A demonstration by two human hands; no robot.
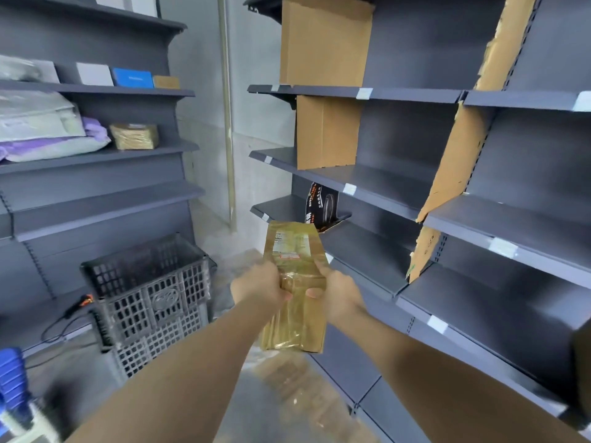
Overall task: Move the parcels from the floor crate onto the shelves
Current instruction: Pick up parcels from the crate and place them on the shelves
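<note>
**Gold parcel held in both grips beside the right shelves**

The left grip (259,284) and the right grip (339,295) each curled round a long edge of the gold parcel (297,273). It hung in the air between the floor crate (150,292) and the right shelves (367,254), its far end near a shelf's front edge. Bare boards ran between cardboard dividers (454,161). The parcel's white label and the writing on a black box (321,203) were too small to read.
</note>
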